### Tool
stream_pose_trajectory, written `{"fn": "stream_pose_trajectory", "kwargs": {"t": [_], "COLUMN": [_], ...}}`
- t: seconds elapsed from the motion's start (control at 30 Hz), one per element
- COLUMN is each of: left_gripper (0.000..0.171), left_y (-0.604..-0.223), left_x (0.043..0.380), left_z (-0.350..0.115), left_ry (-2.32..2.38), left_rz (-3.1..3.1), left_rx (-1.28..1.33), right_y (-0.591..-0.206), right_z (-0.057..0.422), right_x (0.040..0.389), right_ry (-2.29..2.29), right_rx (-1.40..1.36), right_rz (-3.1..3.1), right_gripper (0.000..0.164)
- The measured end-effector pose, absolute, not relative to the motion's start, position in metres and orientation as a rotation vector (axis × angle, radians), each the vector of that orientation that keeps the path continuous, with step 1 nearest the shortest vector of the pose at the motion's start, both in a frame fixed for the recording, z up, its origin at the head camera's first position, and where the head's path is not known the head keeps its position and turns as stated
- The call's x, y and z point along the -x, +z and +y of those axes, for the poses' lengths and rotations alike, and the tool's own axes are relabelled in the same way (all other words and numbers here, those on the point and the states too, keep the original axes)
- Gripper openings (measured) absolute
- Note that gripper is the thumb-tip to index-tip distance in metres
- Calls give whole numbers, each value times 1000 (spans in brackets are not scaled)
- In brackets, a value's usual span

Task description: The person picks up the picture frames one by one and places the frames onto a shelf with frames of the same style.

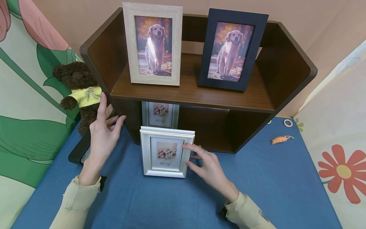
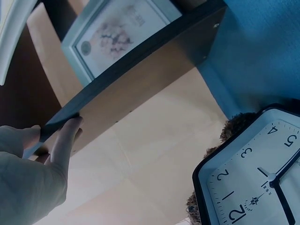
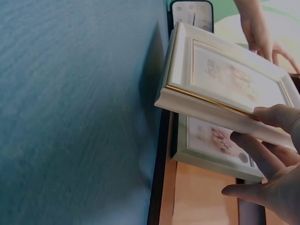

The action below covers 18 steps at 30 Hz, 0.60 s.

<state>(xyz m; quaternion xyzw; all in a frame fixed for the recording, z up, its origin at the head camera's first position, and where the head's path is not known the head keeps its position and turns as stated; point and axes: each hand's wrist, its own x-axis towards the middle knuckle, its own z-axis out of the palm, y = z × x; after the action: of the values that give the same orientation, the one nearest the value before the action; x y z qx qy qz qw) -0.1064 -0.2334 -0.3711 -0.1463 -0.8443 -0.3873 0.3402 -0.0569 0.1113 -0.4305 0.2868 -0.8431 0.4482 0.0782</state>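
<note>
A dark brown two-tier shelf stands against the wall. My left hand grips its left side panel, with the panel edge between thumb and fingers. My right hand pinches the right edge of a white picture frame with a flower print, upright in front of the shelf. In the right wrist view, gold trim shows along this white frame. Behind it, a grey-green picture frame stands on the lower tier, its bottom hidden. A whitewashed-wood frame and a black frame with dog photos stand on the upper tier.
A brown teddy bear in a yellow top sits left of the shelf, near a black-rimmed clock. To the right, a wooden ring and a small orange toy lie on the blue cloth.
</note>
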Motion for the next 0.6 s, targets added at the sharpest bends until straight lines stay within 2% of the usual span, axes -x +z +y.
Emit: {"fn": "stream_pose_trajectory", "kwargs": {"t": [0.6], "left_gripper": [89], "left_y": [-371], "left_x": [106], "left_z": [-233], "left_ry": [-1018], "left_rz": [-2194], "left_rx": [376], "right_y": [-420], "right_z": [130], "right_x": [62], "right_ry": [1355], "right_rx": [-822], "right_rz": [-2480], "right_gripper": [68]}}
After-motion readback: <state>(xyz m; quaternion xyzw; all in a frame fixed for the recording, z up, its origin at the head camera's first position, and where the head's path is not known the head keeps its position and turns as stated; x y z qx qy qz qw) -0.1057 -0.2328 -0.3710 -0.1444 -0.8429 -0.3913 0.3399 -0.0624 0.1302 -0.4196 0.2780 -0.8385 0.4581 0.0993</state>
